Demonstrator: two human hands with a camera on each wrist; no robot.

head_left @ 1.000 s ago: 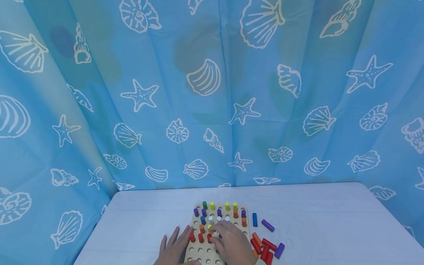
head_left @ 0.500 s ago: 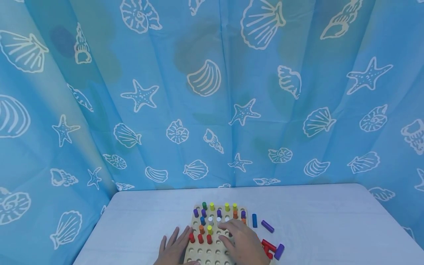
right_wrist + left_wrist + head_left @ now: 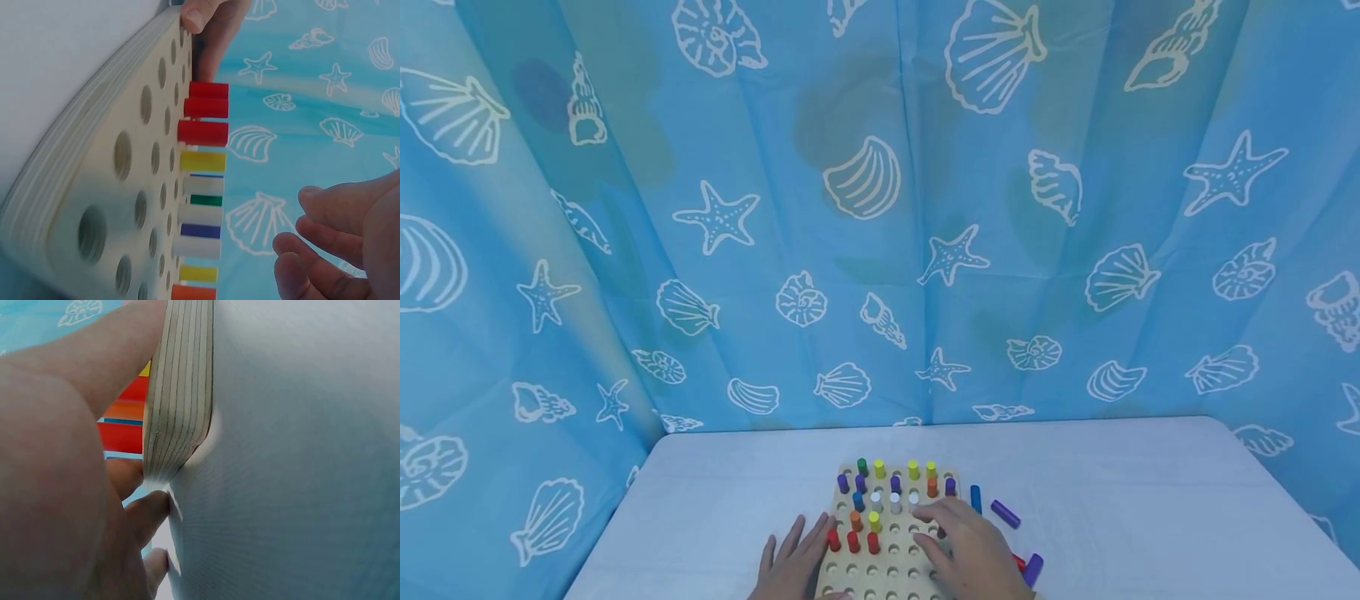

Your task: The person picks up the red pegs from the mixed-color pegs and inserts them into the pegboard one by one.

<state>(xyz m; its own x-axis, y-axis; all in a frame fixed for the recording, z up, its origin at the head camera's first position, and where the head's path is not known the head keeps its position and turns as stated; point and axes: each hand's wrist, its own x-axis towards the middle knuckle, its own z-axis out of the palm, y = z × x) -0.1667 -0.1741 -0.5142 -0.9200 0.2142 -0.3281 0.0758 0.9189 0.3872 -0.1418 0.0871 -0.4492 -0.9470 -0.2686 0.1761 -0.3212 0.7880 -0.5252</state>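
Note:
A wooden pegboard (image 3: 882, 560) with round holes lies on the table, with colored pegs standing in it. Three red pegs (image 3: 853, 542) form a row, with an orange peg (image 3: 856, 521) and a yellow peg (image 3: 874, 522) behind them. White pegs (image 3: 895, 502) stand farther back. My left hand (image 3: 793, 562) rests along the board's left side, fingers spread, its thumb (image 3: 199, 17) on the corner. Over the board's right part hovers my right hand (image 3: 973, 546), fingers loosely bent. The right wrist view shows nothing between its thumb and fingers (image 3: 290, 275).
Loose pegs lie right of the board: a blue one (image 3: 976, 499), a purple one (image 3: 1005, 514) and another purple peg (image 3: 1033, 571), with a red peg (image 3: 1018, 562) partly hidden by my right hand. A blue shell-patterned curtain (image 3: 880, 250) hangs behind the white table (image 3: 1112, 500).
My right hand has drawn back to the right from the yellow peg, which now stands uncovered beside the orange one. It now covers more of the loose pegs. The left hand has stayed put.

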